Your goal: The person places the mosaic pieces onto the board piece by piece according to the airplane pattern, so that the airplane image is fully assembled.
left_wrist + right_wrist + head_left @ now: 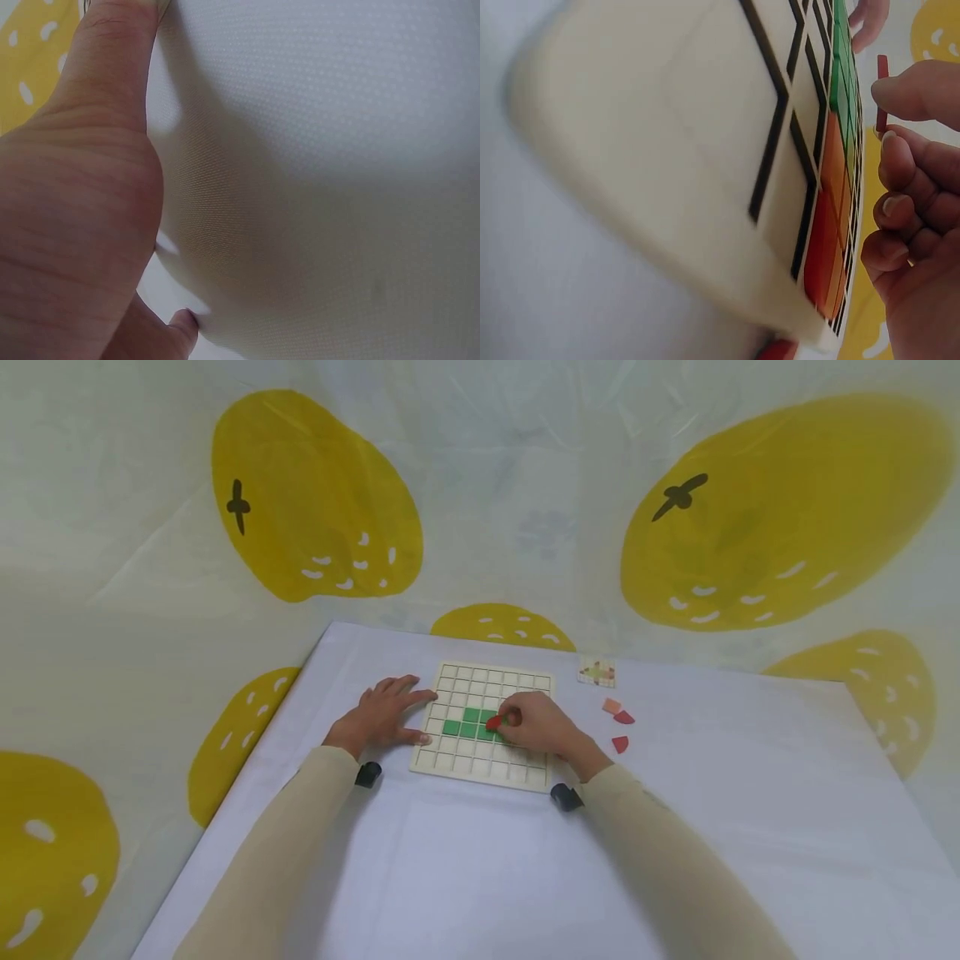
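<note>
A cream grid board (pixel 442 763) lies on the white table, bearing several green square tiles (pixel 468 729). My right hand (pixel 540 724) is over the board's right half and pinches a small red tile (pixel 882 91) between thumb and forefinger, just above the board. Orange tiles (pixel 832 161) and another red tile (pixel 819 259) sit on the grid in the right wrist view; in the head view the right hand hides that part. My left hand (pixel 384 714) spreads its fingers at the board's left edge, thumb and forefinger touching it. The left wrist view shows mainly its thumb side.
To the right of the board lie a loose orange tile (pixel 612 705), a red quarter-round tile (pixel 624 717) and another red quarter-round tile (pixel 619 745). Behind them is a small pattern card (pixel 597 672). A cloth with yellow fruit prints (pixel 315 502) hangs behind the table.
</note>
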`<state>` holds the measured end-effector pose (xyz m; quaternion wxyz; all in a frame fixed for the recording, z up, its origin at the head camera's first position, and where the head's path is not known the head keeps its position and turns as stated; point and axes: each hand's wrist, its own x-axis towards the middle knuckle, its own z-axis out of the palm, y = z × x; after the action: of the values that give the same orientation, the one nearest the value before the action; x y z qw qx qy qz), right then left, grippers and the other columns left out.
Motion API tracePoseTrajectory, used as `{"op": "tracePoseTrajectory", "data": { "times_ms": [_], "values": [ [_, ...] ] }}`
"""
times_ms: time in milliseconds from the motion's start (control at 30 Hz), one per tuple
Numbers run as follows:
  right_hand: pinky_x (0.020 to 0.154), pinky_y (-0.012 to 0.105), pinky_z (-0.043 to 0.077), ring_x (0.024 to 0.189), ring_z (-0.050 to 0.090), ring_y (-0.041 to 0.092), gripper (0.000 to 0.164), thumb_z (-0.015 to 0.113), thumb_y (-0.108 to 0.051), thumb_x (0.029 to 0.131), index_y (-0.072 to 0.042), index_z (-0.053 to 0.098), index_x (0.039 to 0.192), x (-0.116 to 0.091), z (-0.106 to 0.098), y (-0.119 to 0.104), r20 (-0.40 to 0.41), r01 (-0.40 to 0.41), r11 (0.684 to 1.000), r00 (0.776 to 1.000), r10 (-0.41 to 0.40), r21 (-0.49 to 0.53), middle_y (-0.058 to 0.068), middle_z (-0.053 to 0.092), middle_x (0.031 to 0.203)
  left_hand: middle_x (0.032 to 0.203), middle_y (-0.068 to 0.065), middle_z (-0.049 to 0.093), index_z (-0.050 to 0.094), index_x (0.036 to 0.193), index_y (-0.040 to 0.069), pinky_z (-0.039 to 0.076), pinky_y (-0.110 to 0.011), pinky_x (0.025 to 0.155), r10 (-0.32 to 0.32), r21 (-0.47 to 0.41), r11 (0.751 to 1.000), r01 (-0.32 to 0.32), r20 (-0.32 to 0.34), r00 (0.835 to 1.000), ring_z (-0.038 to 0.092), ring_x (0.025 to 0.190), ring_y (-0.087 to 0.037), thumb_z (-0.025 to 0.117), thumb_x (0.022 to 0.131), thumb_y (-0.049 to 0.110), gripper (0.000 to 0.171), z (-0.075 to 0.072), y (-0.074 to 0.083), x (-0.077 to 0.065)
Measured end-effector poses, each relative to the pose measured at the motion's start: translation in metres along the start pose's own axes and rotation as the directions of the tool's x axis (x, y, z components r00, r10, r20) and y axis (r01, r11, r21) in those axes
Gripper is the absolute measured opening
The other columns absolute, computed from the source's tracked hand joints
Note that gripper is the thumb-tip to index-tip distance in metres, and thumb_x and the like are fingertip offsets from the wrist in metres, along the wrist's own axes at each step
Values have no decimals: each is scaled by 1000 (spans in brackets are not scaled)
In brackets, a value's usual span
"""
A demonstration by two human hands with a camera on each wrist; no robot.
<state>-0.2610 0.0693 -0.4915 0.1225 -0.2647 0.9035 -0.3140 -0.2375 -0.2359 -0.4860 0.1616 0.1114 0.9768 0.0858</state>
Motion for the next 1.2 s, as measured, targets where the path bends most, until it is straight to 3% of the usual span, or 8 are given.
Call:
{"op": "tracePoseTrajectory", "data": {
  "times_ms": [433,733,933,1200],
  "values": [
    [70,29,42,75,52,15,8,69,-18,93,-14,72,99,9,15,-19,-12,-35,999,999,35,23,-2,56,75,176,-6,18,38,159,44,19,-73,126,12,5,1000,-12,1,1000,19,159,-43,75,87,62,83,-2,0,1],
    [73,29,47,80,57,17,17,71,-21,93,-14,75,108,14,28,-26,-14,-103,989,994,105,110,0,62,81,175,-6,20,38,159,44,20,-73,125,16,5,1000,-16,-5,1000,20,159,-43,75,87,63,83,2,1,-2],
    [71,30,45,75,55,18,10,71,-20,92,-15,74,101,21,35,-29,-39,-72,993,996,76,95,0,58,75,175,-4,20,38,159,44,20,-73,126,12,13,1000,-12,-4,1000,21,159,-42,74,86,65,84,3,1,-3],
    [72,29,44,76,54,16,14,70,-19,92,-10,75,102,33,38,-34,-59,-42,998,997,45,45,-1,58,76,175,-5,21,39,158,44,21,-73,125,15,21,1000,-14,-14,1000,22,158,-42,74,86,65,84,0,0,-3]
  ]
}}
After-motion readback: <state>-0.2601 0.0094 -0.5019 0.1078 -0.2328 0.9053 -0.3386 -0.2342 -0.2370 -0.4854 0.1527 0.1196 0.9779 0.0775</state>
